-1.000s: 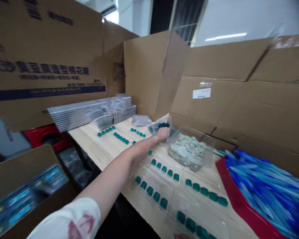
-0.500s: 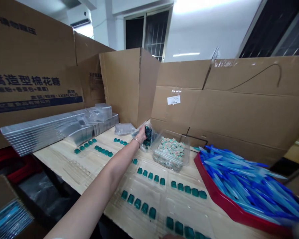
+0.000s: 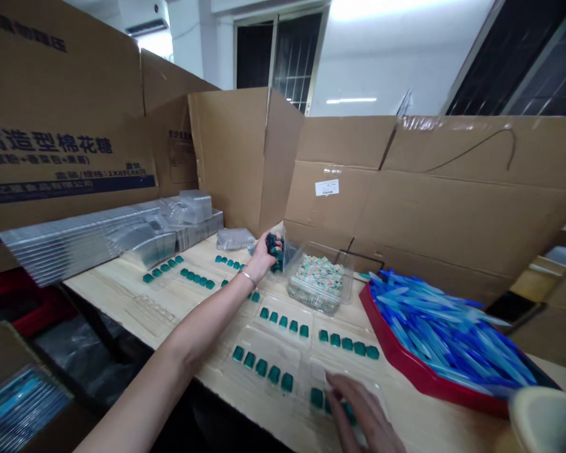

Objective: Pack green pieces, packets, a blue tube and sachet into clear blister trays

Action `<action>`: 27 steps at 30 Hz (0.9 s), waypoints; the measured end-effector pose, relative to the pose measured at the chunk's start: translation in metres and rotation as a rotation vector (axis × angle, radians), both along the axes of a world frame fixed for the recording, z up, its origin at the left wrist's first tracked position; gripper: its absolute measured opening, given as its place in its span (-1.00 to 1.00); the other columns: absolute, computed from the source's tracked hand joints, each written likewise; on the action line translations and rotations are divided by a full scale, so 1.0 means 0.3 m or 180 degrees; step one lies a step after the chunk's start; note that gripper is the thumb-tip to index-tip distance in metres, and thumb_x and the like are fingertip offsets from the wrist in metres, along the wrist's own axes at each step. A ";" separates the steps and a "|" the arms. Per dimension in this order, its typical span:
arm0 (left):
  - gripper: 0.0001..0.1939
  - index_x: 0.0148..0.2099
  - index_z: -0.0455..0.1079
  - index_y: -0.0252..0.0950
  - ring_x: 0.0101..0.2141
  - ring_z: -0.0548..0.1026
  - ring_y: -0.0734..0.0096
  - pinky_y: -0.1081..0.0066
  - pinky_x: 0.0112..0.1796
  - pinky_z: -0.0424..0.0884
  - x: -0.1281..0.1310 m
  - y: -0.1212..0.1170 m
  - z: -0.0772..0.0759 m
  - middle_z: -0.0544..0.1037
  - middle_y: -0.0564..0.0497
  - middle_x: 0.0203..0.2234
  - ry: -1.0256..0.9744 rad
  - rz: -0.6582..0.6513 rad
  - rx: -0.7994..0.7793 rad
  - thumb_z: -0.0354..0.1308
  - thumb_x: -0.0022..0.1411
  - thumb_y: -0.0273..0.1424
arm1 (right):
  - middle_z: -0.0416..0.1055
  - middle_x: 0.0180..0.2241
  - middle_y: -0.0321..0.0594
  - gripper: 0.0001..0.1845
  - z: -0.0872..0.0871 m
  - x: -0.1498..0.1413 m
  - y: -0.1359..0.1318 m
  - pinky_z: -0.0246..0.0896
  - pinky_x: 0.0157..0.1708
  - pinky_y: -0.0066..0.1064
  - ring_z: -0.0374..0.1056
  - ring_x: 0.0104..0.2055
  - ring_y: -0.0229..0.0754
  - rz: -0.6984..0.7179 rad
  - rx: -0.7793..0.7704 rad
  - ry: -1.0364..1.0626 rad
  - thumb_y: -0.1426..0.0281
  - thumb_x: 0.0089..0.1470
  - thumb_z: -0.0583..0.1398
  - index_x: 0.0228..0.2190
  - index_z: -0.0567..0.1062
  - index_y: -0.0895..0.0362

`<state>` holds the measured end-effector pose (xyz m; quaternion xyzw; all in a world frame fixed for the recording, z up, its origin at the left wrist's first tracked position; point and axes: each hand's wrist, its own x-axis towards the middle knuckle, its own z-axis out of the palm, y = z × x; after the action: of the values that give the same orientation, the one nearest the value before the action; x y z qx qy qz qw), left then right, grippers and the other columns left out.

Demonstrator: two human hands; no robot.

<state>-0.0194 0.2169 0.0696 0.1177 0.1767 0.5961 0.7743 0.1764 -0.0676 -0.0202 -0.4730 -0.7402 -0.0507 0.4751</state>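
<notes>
Left hand [image 3: 263, 259]: fingers curled around teal pieces [image 3: 274, 246], clear bag [image 3: 288, 257] just beside. Right hand [image 3: 362, 410]: fingers spread over clear blister tray [image 3: 319, 372], teal piece [image 3: 316, 397] at their left.

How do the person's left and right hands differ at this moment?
The left hand is raised toward the far end of the table, closed around dark green pieces, while the right hand is low at the near edge, fingers spread over a clear blister tray. A metal bangle circles the left wrist; the right wrist is out of view. Both hands are bare and above the same light wooden table.
</notes>
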 end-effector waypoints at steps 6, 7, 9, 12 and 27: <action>-0.77 -0.38 0.29 -0.37 -0.63 0.30 0.64 0.66 -0.70 0.15 -0.030 -0.414 -0.023 0.32 0.07 -0.59 -0.0634 -0.0342 0.0095 0.00 0.25 -0.31 | 0.42 -0.15 -0.08 -0.69 0.147 -0.175 0.095 0.43 -0.35 -0.38 0.42 -0.32 -0.22 0.0153 -0.0622 0.0839 0.33 0.14 0.10 -0.07 0.39 0.12; -0.77 -0.37 0.28 -0.37 -0.63 0.30 0.64 0.66 -0.69 0.15 -0.032 -0.473 -0.032 0.32 0.07 -0.59 -0.0765 -0.0365 0.0102 -0.01 0.25 -0.32 | 0.42 -0.16 -0.08 -0.69 0.154 -0.219 0.110 0.42 -0.34 -0.39 0.42 -0.31 -0.23 0.0251 -0.0677 0.0981 0.33 0.13 0.11 -0.08 0.39 0.13; -0.79 -0.38 0.27 -0.35 -0.63 0.30 0.65 0.66 -0.69 0.14 -0.041 -0.564 -0.057 0.31 0.08 -0.59 -0.0960 -0.0290 0.0087 -0.01 0.25 -0.33 | 0.41 -0.17 -0.09 -0.70 0.150 -0.296 0.131 0.41 -0.31 -0.39 0.40 -0.28 -0.22 0.0453 -0.0756 0.1142 0.32 0.12 0.13 -0.11 0.41 0.13; -0.78 -0.38 0.27 -0.34 -0.64 0.28 0.65 0.66 -0.69 0.14 -0.072 -0.630 -0.105 0.29 0.09 -0.61 -0.1058 -0.0022 -0.0104 -0.02 0.26 -0.32 | 0.42 -0.25 -0.13 -0.78 0.119 -0.373 0.141 0.39 -0.30 -0.39 0.39 -0.30 -0.23 0.0698 -0.0864 0.1324 0.33 0.09 0.15 -0.22 0.46 0.14; -0.74 -0.45 0.24 -0.35 -0.75 0.09 0.75 0.67 -0.75 0.00 -0.322 -0.654 -0.245 0.22 0.12 -0.67 -0.0934 0.0788 -0.0485 -0.07 0.27 -0.37 | 0.42 -0.49 -0.22 -0.85 0.064 -0.481 0.237 0.36 -0.39 -0.38 0.35 -0.48 -0.26 0.0279 -0.0874 0.1579 0.35 -0.05 0.16 -0.41 0.45 0.17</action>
<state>-0.1159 0.0206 -0.0040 -0.0519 0.1197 0.6824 0.7193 0.0321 0.0036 -0.0010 -0.4984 -0.6211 0.1878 0.5749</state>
